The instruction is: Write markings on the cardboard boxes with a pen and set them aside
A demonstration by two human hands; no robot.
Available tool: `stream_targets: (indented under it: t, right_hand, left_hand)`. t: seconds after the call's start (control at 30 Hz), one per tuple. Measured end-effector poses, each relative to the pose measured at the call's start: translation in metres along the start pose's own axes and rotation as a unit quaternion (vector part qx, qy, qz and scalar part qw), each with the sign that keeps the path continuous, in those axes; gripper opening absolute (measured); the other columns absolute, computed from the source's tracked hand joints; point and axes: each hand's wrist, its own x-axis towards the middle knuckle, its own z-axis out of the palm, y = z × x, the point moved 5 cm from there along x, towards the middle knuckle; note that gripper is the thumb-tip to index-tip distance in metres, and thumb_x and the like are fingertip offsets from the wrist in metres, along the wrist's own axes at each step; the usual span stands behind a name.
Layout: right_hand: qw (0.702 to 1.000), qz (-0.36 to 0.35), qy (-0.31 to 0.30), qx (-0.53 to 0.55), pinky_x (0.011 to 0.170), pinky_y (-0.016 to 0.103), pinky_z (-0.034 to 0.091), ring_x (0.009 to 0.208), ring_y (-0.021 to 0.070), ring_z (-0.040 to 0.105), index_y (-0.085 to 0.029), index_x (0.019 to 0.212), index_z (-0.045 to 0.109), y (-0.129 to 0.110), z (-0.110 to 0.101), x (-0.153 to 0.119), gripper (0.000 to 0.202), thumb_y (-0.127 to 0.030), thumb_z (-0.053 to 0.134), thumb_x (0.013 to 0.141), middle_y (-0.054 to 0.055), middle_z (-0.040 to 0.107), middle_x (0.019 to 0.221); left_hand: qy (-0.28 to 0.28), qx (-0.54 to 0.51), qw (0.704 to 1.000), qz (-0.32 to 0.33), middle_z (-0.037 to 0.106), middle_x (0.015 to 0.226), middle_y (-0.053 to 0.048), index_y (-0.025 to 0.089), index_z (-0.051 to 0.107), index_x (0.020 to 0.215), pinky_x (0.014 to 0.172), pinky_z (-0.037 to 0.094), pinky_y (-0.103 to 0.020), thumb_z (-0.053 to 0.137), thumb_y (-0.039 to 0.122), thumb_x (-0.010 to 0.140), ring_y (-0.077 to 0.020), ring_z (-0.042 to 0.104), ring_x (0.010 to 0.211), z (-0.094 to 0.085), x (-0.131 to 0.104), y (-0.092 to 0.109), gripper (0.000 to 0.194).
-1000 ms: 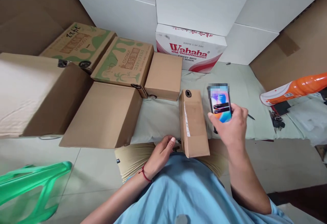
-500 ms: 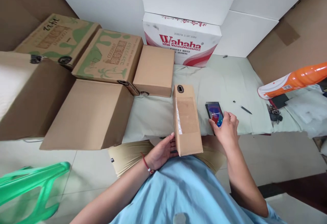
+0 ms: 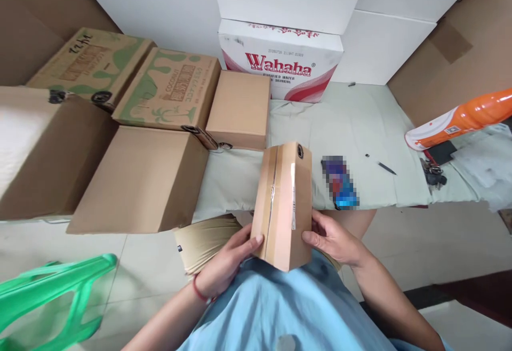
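A narrow brown cardboard box (image 3: 280, 196), taped along a seam, stands tilted at the table's front edge, close to my body. My left hand (image 3: 236, 257) grips its lower left side, thumb on the taped face. On the lower right side my right hand (image 3: 334, 236) holds it, thumb on the near face and the other fingers partly hidden behind. A white label strip runs down the box beside its corner edge. To the right a phone (image 3: 340, 182) lies on the pale green cloth (image 3: 372, 127), touched by neither hand.
Cardboard boxes (image 3: 140, 175) fill the left side, with a Wahaha carton (image 3: 280, 63) at the back. A pen (image 3: 387, 168), keys (image 3: 435, 174) and an orange bottle (image 3: 464, 119) lie at the right. A green stool (image 3: 72, 297) stands at lower left.
My right hand has left the phone and taken hold of the narrow box's right side. The box has turned, showing its taped seam, and moved slightly nearer. My left hand now grips its lower left.
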Motion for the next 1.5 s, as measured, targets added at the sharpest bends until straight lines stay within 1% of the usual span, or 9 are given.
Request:
stream_targets:
  t: [0.27,0.37,0.47,0.57,0.73,1.0,1.1,1.3,1.5]
  right_hand:
    - [0.974,0.035,-0.155,0.165,0.078,0.032,0.069,0.106,0.0224,0.078,-0.024,0.135,0.072,0.029,0.056,0.049,0.065,-0.068,0.087,0.089,0.009,0.079,0.126]
    - [0.995,-0.017,-0.046,0.082,0.097,0.045,0.070,0.118,0.0265,0.078,-0.024,0.138,0.070,0.025,0.061,0.076,0.062,-0.060,0.086,0.091,0.011,0.079,0.129]
    - [0.989,-0.101,0.083,-0.065,0.110,0.048,0.066,0.130,0.0275,0.075,-0.023,0.143,0.068,0.013,0.054,0.083,0.054,-0.045,0.081,0.095,0.016,0.074,0.144]
    - [0.975,-0.149,0.109,-0.124,0.097,0.039,0.070,0.122,0.0241,0.078,-0.022,0.137,0.071,0.003,0.046,0.074,0.038,-0.041,0.068,0.104,0.015,0.075,0.140]
    - [0.929,-0.185,0.261,-0.185,0.082,0.034,0.070,0.100,0.0220,0.081,-0.021,0.118,0.077,-0.001,-0.004,0.041,0.028,-0.043,0.062,0.109,0.011,0.081,0.115]
    - [0.789,-0.177,0.552,-0.204,0.086,0.040,0.066,0.092,0.0239,0.080,-0.022,0.111,0.079,0.020,-0.087,-0.036,0.031,-0.050,0.068,0.106,0.011,0.082,0.114]
    - [0.746,-0.150,0.613,-0.213,0.087,0.042,0.065,0.090,0.0250,0.079,-0.020,0.112,0.079,0.031,-0.114,-0.055,0.034,-0.052,0.068,0.103,0.012,0.082,0.111]
    - [0.648,-0.133,0.693,-0.288,0.087,0.050,0.065,0.091,0.0297,0.078,-0.021,0.108,0.078,0.033,-0.189,-0.067,0.032,-0.045,0.061,0.096,0.014,0.081,0.105]
    - [0.703,-0.076,0.664,-0.241,0.085,0.046,0.063,0.087,0.0287,0.078,-0.023,0.103,0.072,0.044,-0.245,-0.034,0.032,-0.049,0.064,0.086,0.017,0.081,0.098]
  left_hand:
    - [0.272,0.326,0.896,0.130,0.081,0.108,-0.008,0.023,0.076,0.118,0.077,0.067,-0.032,0.074,0.074,0.095,-0.0286,0.080,0.097,-0.058,-0.093,0.020,0.056]
    - [0.362,0.348,0.838,0.214,0.076,0.136,-0.012,0.024,0.069,0.138,0.089,0.072,-0.038,0.073,0.064,0.100,-0.0292,0.081,0.110,-0.061,-0.110,0.022,0.055]
    - [0.418,0.416,0.727,0.351,0.053,0.169,-0.015,0.030,0.059,0.154,0.121,0.061,-0.055,0.073,0.042,0.105,-0.0352,0.065,0.149,-0.043,-0.121,0.030,0.052]
    - [0.393,0.532,0.616,0.428,0.049,0.174,-0.012,0.036,0.056,0.158,0.133,0.046,-0.069,0.075,0.025,0.102,-0.0409,0.045,0.167,-0.016,-0.116,0.036,0.060]
    - [0.230,0.698,0.532,0.422,0.060,0.170,-0.011,0.035,0.050,0.169,0.141,0.027,-0.066,0.069,0.022,0.103,-0.0388,0.048,0.166,-0.013,-0.068,0.038,0.069]
    - [0.156,0.735,0.544,0.373,0.052,0.178,-0.009,0.040,0.047,0.174,0.143,0.025,-0.062,0.065,0.027,0.104,-0.0366,0.044,0.169,-0.045,-0.051,0.057,0.073]
    - [0.234,0.688,0.578,0.372,0.042,0.183,-0.013,0.039,0.045,0.173,0.137,0.033,-0.070,0.069,0.041,0.106,-0.0432,0.033,0.173,-0.043,-0.065,0.059,0.071]
    - [0.428,0.597,0.624,0.267,0.052,0.166,-0.030,0.017,0.030,0.178,0.124,0.047,-0.073,0.055,0.063,0.109,-0.0500,0.049,0.160,-0.050,-0.053,0.061,0.087]
    - [0.442,0.623,0.623,0.166,0.034,0.173,-0.041,0.007,0.034,0.175,0.120,0.044,-0.082,0.072,0.073,0.089,-0.0639,0.035,0.164,-0.030,-0.017,0.074,0.115]
